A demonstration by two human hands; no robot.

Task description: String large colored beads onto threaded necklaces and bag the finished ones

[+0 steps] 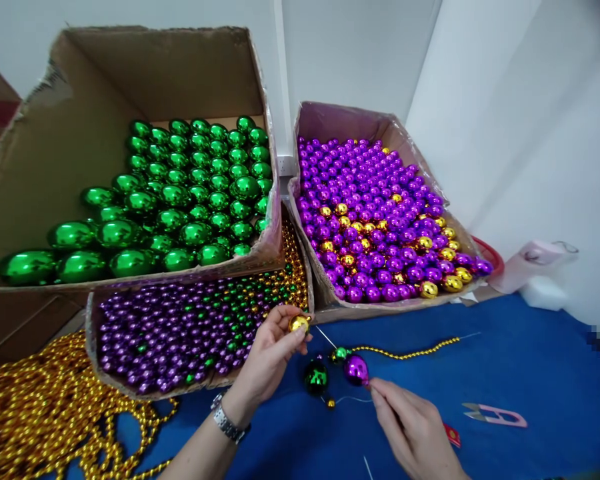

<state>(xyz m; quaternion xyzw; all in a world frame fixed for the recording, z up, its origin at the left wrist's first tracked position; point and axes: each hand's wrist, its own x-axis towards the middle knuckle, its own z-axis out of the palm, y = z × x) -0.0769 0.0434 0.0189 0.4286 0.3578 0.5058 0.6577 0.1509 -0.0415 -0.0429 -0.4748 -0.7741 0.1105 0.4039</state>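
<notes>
My left hand [270, 357] pinches a shiny gold bead [299, 323] just in front of the low box of small beads [145, 387]. A thin needle [325, 337] points from the gold bead toward a purple bead [356, 369] strung on a thread. My right hand [413, 427] grips that strand right behind the purple bead. A small green bead [341, 353], a large dark green bead [316, 377] and a string of tiny gold beads [405, 352] lie along the same strand on the blue cloth [530, 373].
A big carton of large green beads [180, 187] stands at back left. At back right is a carton of purple and gold beads [375, 213]. Gold bead chains [40, 413] pile at the left. Pink thread snips [495, 415] lie to the right.
</notes>
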